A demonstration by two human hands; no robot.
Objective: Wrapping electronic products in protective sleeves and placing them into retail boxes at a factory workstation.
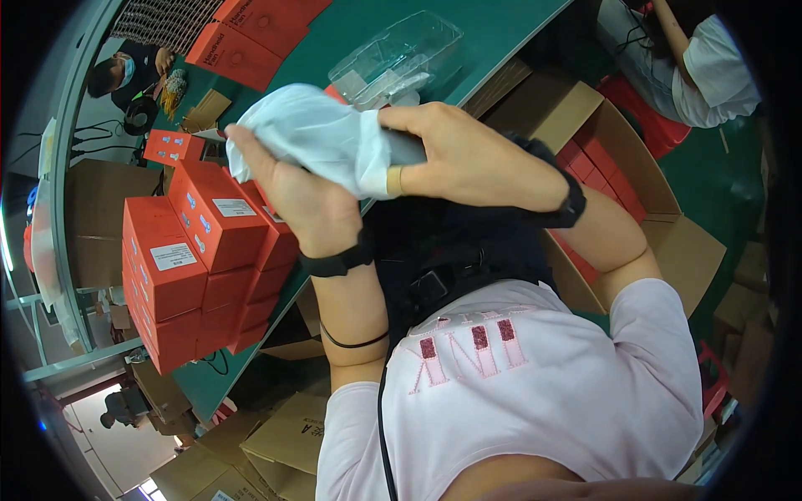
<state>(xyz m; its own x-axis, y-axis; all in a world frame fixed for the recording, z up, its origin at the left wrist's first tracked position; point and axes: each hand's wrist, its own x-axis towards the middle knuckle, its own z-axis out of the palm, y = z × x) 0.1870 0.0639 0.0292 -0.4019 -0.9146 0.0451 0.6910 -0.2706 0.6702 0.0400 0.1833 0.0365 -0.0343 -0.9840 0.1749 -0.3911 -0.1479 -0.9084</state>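
Note:
A white wrapping bag [313, 138] is held up over the near edge of the green table, its bulging end to the left. My left hand [296, 196] cups that end from the near side, with some fingers hidden behind the bag. My right hand [472, 163] grips the narrower right end, where the bag's edge is gathered. A grey piece [407, 150] shows between this edge and my right palm; what lies inside the bag is covered. Beneath my right hand, a small tan band [393, 180] sits against the bag.
Red boxes [209, 225] are stacked on the table at left, with more red boxes [238, 54] at the back. A clear plastic tray [434, 33] lies beyond the bag. An open carton [685, 255] holding red boxes stands at right. Other people [138, 71] sit nearby.

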